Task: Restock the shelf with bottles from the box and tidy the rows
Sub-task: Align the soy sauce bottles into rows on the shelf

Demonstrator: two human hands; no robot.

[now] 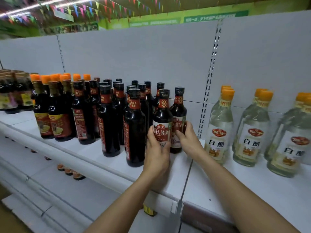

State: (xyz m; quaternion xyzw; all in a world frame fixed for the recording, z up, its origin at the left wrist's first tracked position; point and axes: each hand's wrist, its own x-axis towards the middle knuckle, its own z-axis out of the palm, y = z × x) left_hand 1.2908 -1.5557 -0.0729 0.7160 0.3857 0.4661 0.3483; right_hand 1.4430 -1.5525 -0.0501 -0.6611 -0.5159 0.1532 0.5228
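Two dark soy sauce bottles with red-and-white labels stand upright on the white shelf (170, 172), at the right end of the dark rows. My left hand (157, 153) grips the lower body of the front bottle (162, 121). My right hand (186, 138) curls round the label of the bottle behind it (179, 113). Further dark bottles (134, 125) stand in rows to the left. The box is out of view.
Clear white vinegar bottles (220, 132) with orange caps stand in rows to the right, past a slotted upright (209, 91). Orange-capped dark bottles (57, 111) fill the left. A lower shelf (70, 172) holds more bottles. A yellow price tag (149, 211) hangs on the shelf edge.
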